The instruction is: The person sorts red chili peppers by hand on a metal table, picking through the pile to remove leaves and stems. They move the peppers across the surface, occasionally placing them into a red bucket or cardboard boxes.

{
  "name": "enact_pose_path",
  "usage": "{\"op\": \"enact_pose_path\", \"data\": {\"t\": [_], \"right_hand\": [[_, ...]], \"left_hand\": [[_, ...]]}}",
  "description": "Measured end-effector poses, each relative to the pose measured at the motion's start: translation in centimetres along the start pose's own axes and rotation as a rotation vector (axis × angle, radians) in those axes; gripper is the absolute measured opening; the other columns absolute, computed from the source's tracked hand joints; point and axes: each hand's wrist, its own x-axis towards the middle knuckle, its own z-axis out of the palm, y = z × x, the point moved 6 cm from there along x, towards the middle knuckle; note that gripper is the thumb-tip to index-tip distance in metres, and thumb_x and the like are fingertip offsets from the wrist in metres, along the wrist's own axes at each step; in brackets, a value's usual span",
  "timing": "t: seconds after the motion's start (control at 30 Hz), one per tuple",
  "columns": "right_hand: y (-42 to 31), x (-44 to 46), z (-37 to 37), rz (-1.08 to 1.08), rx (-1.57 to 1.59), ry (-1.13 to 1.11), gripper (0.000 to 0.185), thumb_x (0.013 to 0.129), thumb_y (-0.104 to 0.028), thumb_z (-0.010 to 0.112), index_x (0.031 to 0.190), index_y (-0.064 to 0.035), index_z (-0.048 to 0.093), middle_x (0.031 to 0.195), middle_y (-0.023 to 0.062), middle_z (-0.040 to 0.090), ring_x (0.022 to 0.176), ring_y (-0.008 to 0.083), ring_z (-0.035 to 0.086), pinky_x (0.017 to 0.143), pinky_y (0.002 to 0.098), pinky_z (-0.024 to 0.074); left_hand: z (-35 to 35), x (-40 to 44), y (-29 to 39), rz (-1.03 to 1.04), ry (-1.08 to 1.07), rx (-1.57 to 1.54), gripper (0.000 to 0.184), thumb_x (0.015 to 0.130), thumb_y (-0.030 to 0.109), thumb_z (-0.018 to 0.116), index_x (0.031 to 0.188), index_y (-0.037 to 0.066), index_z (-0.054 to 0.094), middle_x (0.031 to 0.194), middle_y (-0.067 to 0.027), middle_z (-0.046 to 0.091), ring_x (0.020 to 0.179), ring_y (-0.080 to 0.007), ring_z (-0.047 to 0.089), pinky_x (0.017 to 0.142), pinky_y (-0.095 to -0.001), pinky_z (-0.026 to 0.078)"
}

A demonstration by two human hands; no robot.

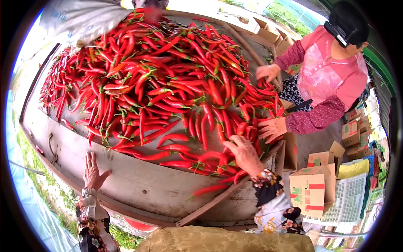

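A big heap of red chili peppers (168,80) with green stems covers the pale board (138,172). My left hand (94,173) lies flat on the near left part of this board, fingers stretched, holding nothing. At the heap's near right edge, my right hand (245,156) rests over the chilies with its fingers apart and slightly bent. Its fingertips touch peppers, but I see none gripped. Several loose chilies lie in front of and left of this hand. One chili (208,190) sits apart near the wooden strip.
A co-worker (336,75) in pink stands on the right, both hands at the chilies. Cardboard boxes (308,189) stand at the lower right beside a white plastic crate (346,197). A white sack (84,21) overlaps the far left of the heap. A wooden strip (210,204) edges the board.
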Motion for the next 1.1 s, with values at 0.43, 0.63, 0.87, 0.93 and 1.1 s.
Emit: {"op": "enact_pose_path", "data": {"t": [0.43, 0.63, 0.87, 0.93, 1.1], "right_hand": [[1.9, 15.4, 6.4, 0.13, 0.105, 0.132, 0.063, 0.071, -0.048, 0.073, 0.118, -0.01, 0.054, 0.111, 0.0194, 0.057, 0.098, 0.0394, 0.058, 0.083, 0.0541, 0.045], [-3.3, 13.7, 7.9, 0.194, -0.081, 0.057, 0.083, 0.063, -0.045, 0.078, 0.131, -0.0138, 0.043, 0.116, 0.0151, 0.05, 0.111, 0.0361, 0.048, 0.086, 0.0579, 0.0375], [-1.3, 8.3, 6.5, 0.185, 0.149, 0.091, 0.053, 0.065, -0.021, 0.073, 0.111, -0.0135, 0.047, 0.1, 0.0142, 0.057, 0.096, 0.0367, 0.057, 0.078, 0.0501, 0.0473], [-0.1, 6.5, 5.5, 0.243, 0.207, 0.139, 0.049, 0.066, -0.015, 0.072, 0.108, -0.011, 0.048, 0.097, 0.0132, 0.058, 0.092, 0.0342, 0.059, 0.079, 0.0438, 0.0489], [5.6, 2.7, 3.9, 0.459, 0.508, 0.26, 0.043, 0.069, -0.008, 0.072, 0.106, -0.0053, 0.05, 0.09, 0.0135, 0.057, 0.083, 0.0287, 0.059, 0.078, 0.0383, 0.0481]], "left_hand": [[-0.3, -0.3, 0.4, -0.006, 0.015, 0.04, 0.11, 0.068, 0.046, 0.08, 0.149, 0.004, 0.019, 0.156, -0.0222, 0.013, 0.145, -0.0362, 0.012, 0.114, -0.047, 0.023], [-0.2, 0.0, 0.4, 0.007, 0.032, 0.05, 0.112, 0.067, 0.044, 0.082, 0.149, 0.003, 0.018, 0.156, -0.0234, 0.013, 0.144, -0.0376, 0.014, 0.113, -0.0464, 0.025], [-0.2, -0.1, 0.4, 0.012, 0.031, 0.05, 0.113, 0.068, 0.046, 0.081, 0.15, 0.003, 0.016, 0.155, -0.0244, 0.012, 0.144, -0.039, 0.015, 0.113, -0.0469, 0.026], [0.1, -0.1, 0.1, 0.02, 0.049, 0.055, 0.112, 0.068, 0.046, 0.081, 0.15, 0.004, 0.017, 0.155, -0.0239, 0.012, 0.144, -0.0383, 0.015, 0.113, -0.0471, 0.025], [0.1, -0.2, 0.2, 0.016, 0.072, 0.042, 0.111, 0.066, 0.048, 0.081, 0.149, 0.004, 0.02, 0.155, -0.0234, 0.015, 0.144, -0.0373, 0.016, 0.113, -0.0481, 0.024]]}}
